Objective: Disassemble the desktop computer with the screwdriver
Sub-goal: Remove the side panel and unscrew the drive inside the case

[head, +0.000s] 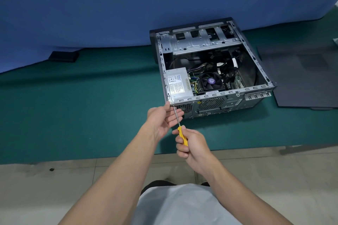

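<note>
gripping screwdriver [181,132] at desktop computer [212,103] corner

A small black block [63,56] lies on green mat [73,115] by blue backdrop [109,5].

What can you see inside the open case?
Inside the case: a grey power supply at the near left, a black fan beside it, cables and a metal drive cage at the far end. The board beneath is mostly covered.

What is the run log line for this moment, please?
right hand: grips screwdriver handle | left hand: holds shaft near tip | tip: at near-left corner screw of computer case | case: open, on green mat
</note>
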Tool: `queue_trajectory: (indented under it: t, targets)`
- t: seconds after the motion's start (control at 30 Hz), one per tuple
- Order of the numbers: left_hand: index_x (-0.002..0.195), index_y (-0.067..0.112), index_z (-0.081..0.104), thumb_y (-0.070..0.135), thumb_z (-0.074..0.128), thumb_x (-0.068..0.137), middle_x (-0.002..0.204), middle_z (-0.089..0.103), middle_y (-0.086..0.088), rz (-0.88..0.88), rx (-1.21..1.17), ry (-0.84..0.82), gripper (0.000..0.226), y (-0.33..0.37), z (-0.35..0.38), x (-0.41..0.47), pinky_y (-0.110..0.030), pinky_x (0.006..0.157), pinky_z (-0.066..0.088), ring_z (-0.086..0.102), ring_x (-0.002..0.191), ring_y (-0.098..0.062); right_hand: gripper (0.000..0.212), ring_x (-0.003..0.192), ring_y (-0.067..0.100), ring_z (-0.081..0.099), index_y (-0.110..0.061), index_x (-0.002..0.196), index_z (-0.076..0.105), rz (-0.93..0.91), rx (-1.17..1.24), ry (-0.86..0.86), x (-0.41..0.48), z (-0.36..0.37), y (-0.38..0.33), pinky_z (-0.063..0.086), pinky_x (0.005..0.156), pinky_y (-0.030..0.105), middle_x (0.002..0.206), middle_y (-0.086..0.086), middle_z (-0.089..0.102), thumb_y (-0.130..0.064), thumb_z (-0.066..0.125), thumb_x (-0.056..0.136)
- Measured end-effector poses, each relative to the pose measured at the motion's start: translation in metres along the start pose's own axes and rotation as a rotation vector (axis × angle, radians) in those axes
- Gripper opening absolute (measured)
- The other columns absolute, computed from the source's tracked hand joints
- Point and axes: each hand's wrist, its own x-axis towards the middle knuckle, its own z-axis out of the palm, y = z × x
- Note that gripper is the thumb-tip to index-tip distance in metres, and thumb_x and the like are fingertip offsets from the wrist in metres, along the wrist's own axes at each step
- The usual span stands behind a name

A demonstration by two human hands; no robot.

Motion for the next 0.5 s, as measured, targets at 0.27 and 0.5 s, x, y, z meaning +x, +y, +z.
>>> queue_trajectory:
  t: [0.27,0.5]
  targets:
    - [0.111,-0.015,0.055,0.017,0.051,0.099,0.085,0.071,-0.024,0.002,-0.009,-0.014,0.034,0.001,0.0,-0.002,-0.034,0.061,0.06,0.073,0.075,-0.03,0.024,0.039,0.003,0.012,-0.002,0.086,0.056,0.304,0.619,-0.298,0.007,-0.015,0.001,0.012,0.036,0.018,0.052,-0.005,0.035,-0.023,0.046,0.094]
    - [0.11,-0.015,0.055,0.016,0.052,0.099,0.089,0.071,-0.026,0.005,-0.012,-0.008,0.034,0.001,0.0,-0.004,-0.034,0.061,0.06,0.073,0.078,-0.031,0.029,0.036,0.003,0.014,-0.003,0.082,0.054,0.279,0.611,-0.283,0.01,-0.012,0.001,0.016,0.032,0.017,0.05,-0.005,0.034,-0.025,0.043,0.097]
